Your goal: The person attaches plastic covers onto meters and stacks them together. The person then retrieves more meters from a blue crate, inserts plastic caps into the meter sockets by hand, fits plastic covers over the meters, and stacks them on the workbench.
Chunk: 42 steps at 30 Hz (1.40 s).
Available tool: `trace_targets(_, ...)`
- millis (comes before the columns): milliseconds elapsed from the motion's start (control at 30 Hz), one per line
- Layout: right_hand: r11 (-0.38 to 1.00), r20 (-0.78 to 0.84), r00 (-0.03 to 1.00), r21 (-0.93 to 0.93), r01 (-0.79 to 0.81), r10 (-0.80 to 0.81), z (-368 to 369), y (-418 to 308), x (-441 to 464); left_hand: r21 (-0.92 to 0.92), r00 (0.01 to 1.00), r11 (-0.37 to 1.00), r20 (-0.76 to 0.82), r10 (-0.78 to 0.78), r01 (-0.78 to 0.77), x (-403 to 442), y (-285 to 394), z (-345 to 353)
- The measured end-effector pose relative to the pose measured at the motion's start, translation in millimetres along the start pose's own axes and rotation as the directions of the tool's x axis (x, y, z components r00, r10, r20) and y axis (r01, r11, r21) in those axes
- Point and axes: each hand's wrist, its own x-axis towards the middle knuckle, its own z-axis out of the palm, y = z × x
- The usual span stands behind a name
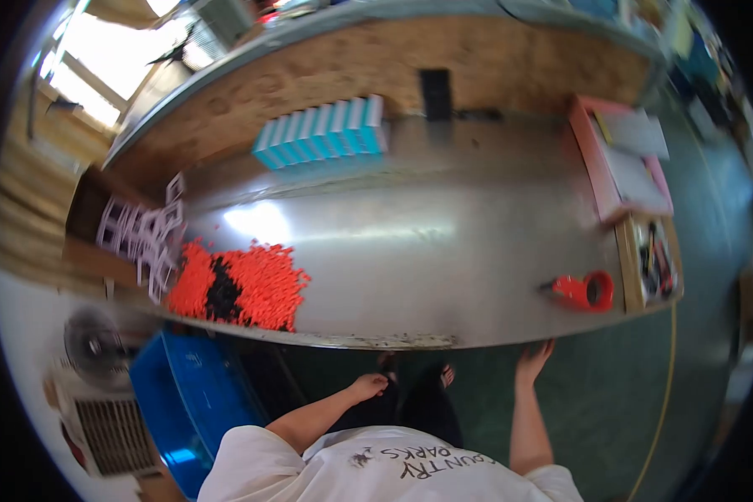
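My left hand (368, 386) hangs in front of my body, below the table's front edge, with its fingers curled in; whether anything is inside them is hidden. My right hand (535, 361) is at the front edge of the metal table (443, 276), fingers stretched out and holding nothing I can see; contact with the edge is unclear. Nearest to it on the tabletop is a red tape dispenser (584, 291), lying on its side. At the left front lies a pile of small orange-red pieces (268, 280), with a patch of black pieces (223, 291) among them.
Pale pink frames (142, 234) spill from a cardboard box at the left. A row of blue-and-white boxes (320, 134) stands at the back, beside a black block (435, 94). Right: a pink bin (592, 159) with papers and a tool tray (634, 263). A blue crate (205, 381) sits below left.
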Motion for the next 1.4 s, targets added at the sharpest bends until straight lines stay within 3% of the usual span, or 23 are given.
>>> trace_targets(33,0.994,0.199,0.974,-0.048,-0.101,0.108,3.7,17.6,-29.6,-0.053,0.999,0.998,-0.033,0.029,-0.031,-7.8,-5.3,-5.0)
trace_targets(67,0.981,0.456,0.870,-0.120,-0.149,0.188,-4.2,10.8,-46.8,-0.024,0.995,0.997,-0.075,0.072,-0.074,-16.0,-12.1,-9.9)
trace_targets(100,0.972,0.647,0.760,-0.211,0.107,0.057,1.6,18.8,-69.3,0.003,0.986,0.994,-0.123,0.111,-0.111,-23.2,-18.1,-12.4)
trace_targets(133,0.950,0.885,0.453,-0.229,0.211,0.113,5.7,14.6,-85.2,-0.057,0.977,0.989,-0.175,0.121,-0.133,-30.1,-21.6,-16.8)
trace_targets(200,0.990,0.994,-0.058,-0.086,0.114,0.093,7.7,-11.6,-105.7,0.006,0.953,0.987,-0.260,0.156,-0.160,-47.0,-34.8,-30.9)
trace_targets(267,0.959,0.956,-0.292,0.108,0.264,-0.027,42.9,-23.0,-119.5,-0.026,0.929,0.989,-0.348,0.126,-0.144,-60.2,-53.1,-47.2)
trace_targets(333,0.991,0.950,-0.285,0.132,0.004,-0.125,67.8,-72.5,-125.0,0.093,0.920,0.988,-0.363,0.149,-0.123,-77.2,-72.0,-69.1)
trace_targets(367,0.932,0.895,-0.359,0.333,0.144,-0.265,39.5,-152.5,-112.1,0.060,0.909,0.990,-0.391,0.144,-0.130,-86.4,-82.4,-78.3)
trace_targets(400,0.973,0.939,-0.345,0.069,0.222,0.012,86.7,-144.9,-122.8,0.087,0.893,0.985,-0.417,0.171,-0.148,-96.3,-90.6,-92.1)
trace_targets(433,0.790,0.917,-0.388,0.307,0.530,-0.096,67.0,-232.2,-120.1,0.107,0.877,0.981,-0.439,0.194,-0.164,-107.1,-100.0,-102.7)
trace_targets(467,0.650,0.883,-0.443,0.429,0.627,-0.155,69.3,-281.4,-129.1,0.070,0.880,0.981,-0.434,0.194,-0.182,-123.7,-103.6,-118.3)
trace_targets(533,0.545,0.781,-0.510,0.619,0.565,-0.360,85.9,-350.2,-153.7,-0.139,0.847,0.965,-0.517,0.121,-0.224,-159.8,-110.5,-145.1)
trace_targets(600,0.609,0.777,-0.477,0.623,0.491,-0.411,96.7,-416.1,-190.3,-0.129,0.748,0.942,-0.644,0.159,-0.311,-190.6,-128.0,-171.8)
trace_targets(700,0.541,0.719,-0.464,0.695,0.474,-0.518,114.7,-486.4,-252.7,-0.177,0.584,0.903,-0.806,0.095,-0.392,-209.9,-167.9,-201.1)
trace_targets(767,0.607,0.719,-0.496,0.687,0.399,-0.487,115.0,-517.6,-291.3,-0.197,0.490,0.878,-0.870,0.048,-0.436,-239.1,-176.9,-215.3)
trace_targets(800,0.617,0.690,-0.562,0.701,0.358,-0.457,110.2,-534.0,-306.4,-0.221,0.476,0.869,-0.879,0.018,-0.442,-250.5,-180.6,-221.6)
trace_targets(867,0.574,0.605,-0.688,0.751,0.327,-0.400,120.3,-552.6,-329.6,-0.236,0.349,0.790,-0.937,-0.030,-0.566,-271.0,-187.7,-229.7)
trace_targets(1000,0.483,0.533,-0.766,0.808,0.337,-0.358,159.2,-585.3,-363.1,-0.247,0.233,0.782,-0.963,-0.133,-0.573,-315.4,-205.1,-247.1)
trace_targets(1133,0.680,0.535,-0.814,0.685,0.260,-0.228,185.5,-645.2,-412.6,-0.323,0.051,0.705,-0.925,-0.378,-0.631,-349.9,-244.3,-259.1)
trace_targets(1233,0.648,0.421,-0.875,0.741,0.177,-0.241,198.2,-691.5,-462.8,-0.411,-0.115,0.692,-0.808,-0.578,-0.593,-375.8,-291.8,-260.7)
trace_targets(1300,0.732,0.390,-0.888,0.674,0.098,-0.241,199.1,-715.9,-502.9,-0.397,-0.260,0.674,-0.708,-0.656,-0.623,-379.3,-341.2,-251.3)
trace_targets(1333,0.728,0.360,-0.907,0.679,0.093,-0.220,200.1,-725.4,-522.6,-0.440,-0.218,0.566,-0.622,-0.752,-0.697,-372.7,-375.8,-243.1)
trace_targets(1400,0.715,0.353,-0.926,0.681,0.157,-0.133,192.5,-746.2,-566.4,-0.486,0.013,0.186,-0.376,-0.926,-0.854,-394.1,-411.9,-235.2)
